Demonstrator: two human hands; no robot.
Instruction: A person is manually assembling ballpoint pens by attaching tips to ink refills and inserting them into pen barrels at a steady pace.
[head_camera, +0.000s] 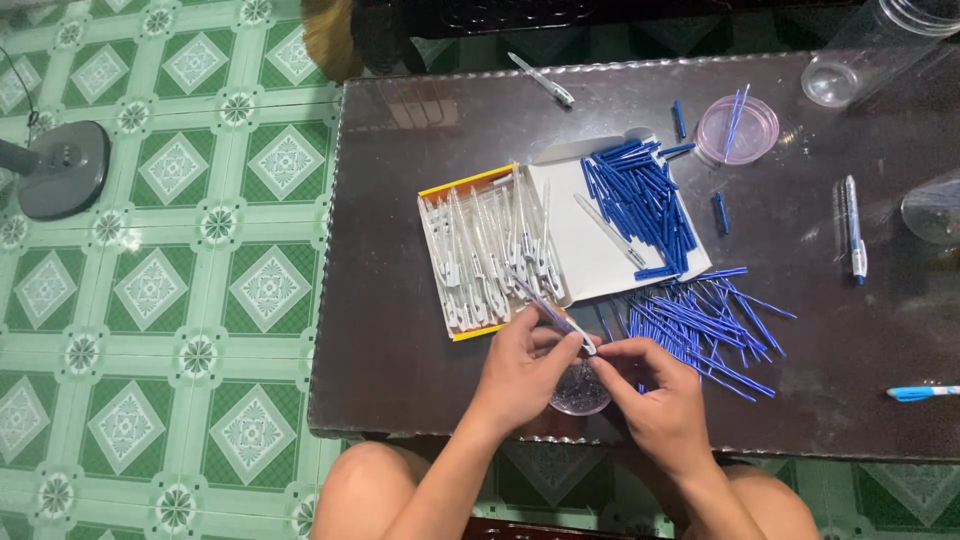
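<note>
At the near edge of the bench (400, 380), both hands meet over a small clear dish (580, 392). The left hand (522, 368) is closed around a clear pen barrel (556, 316), which slants up and away toward the box (452, 262) of barrels. The right hand (655, 392) pinches its fingertips at the barrel's near tip; what they grip is too small to tell. Just right of the hands lies a loose heap of blue refills (705, 325). Behind it, blue caps (640, 205) are piled on a white sheet (585, 250). A pink dish (738, 130) sits farther back, and finished pens (855, 230) lie apart at right.
</note>
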